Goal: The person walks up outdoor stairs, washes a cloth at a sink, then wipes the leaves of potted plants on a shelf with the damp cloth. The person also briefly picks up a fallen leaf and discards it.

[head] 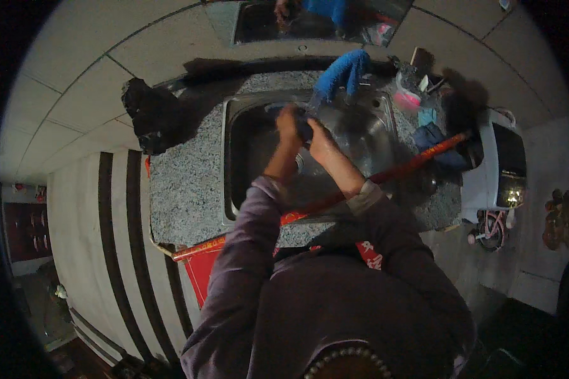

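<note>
My left hand (289, 127) and my right hand (322, 140) meet over a stainless steel sink basin (261, 189). Between them they grip a small dark item (304, 127), blurred and mostly covered by the fingers; I cannot tell what it is. Just above the hands, a tap wrapped in blue cloth (342, 71) reaches over the basin, and what looks like water runs by its end. A long red pole with gold marks (398, 166) slants across the sink, passing below my right forearm. Part of the drain (299, 163) shows beside my left wrist.
Speckled granite counter (185, 189) surrounds the sink. A crumpled black plastic bag (151, 118) lies on its left. At the right are a pink-and-white container (408, 97) and a dark blue cloth (429, 137). A mirror (308, 23) is behind; a pink bicycle (491, 230) stands farther right.
</note>
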{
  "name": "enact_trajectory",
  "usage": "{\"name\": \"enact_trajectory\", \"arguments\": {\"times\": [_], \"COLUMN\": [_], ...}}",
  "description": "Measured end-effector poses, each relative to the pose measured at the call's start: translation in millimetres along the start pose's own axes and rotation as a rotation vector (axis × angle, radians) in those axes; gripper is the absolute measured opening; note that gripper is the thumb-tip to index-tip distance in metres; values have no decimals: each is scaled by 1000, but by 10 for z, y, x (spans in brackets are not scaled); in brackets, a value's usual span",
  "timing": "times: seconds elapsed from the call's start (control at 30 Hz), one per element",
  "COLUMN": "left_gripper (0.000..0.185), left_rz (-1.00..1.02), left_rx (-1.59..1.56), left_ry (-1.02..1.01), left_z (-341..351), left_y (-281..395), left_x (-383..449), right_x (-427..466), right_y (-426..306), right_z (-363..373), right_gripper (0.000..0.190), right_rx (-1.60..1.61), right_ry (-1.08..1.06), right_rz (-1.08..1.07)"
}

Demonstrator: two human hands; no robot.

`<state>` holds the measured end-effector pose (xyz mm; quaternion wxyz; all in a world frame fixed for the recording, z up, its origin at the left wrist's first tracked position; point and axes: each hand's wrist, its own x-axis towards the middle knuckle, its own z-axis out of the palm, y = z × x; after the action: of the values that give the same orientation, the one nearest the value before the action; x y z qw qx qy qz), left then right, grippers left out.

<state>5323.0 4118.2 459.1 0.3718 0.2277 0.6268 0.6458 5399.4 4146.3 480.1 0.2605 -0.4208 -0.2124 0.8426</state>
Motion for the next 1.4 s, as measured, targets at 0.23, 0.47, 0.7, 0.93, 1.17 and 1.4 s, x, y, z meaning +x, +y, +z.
{"name": "enact_trajectory", "arguments": {"times": [0.23,0.47,0.7,0.93,1.17,1.4], "left_gripper": [29,41,38,30,24,43], "left_rz": [381,120,472,860,685,-277], "left_rx": [353,175,406,749,832,-552], "left_ry": [101,108,64,-232,-126,-69], "left_z": [-59,56,-111,-459,-313,-436], "left_y": [-235,-164,56,212,-12,-39], "left_x": [149,-189,-180,-120,201,458], "right_x": [67,334,274,303,645,356], "right_y": [15,251,213,314,452,263], "right_z": [92,-96,-70,10,150,161], "right_gripper": [35,33,32,34,34,35], "right_rx": [220,256,301,369,304,-481], "right_ry": [-96,-430,-287,-127,-90,175], "right_rz": [-48,-71,43,-81,-148,-474]}}
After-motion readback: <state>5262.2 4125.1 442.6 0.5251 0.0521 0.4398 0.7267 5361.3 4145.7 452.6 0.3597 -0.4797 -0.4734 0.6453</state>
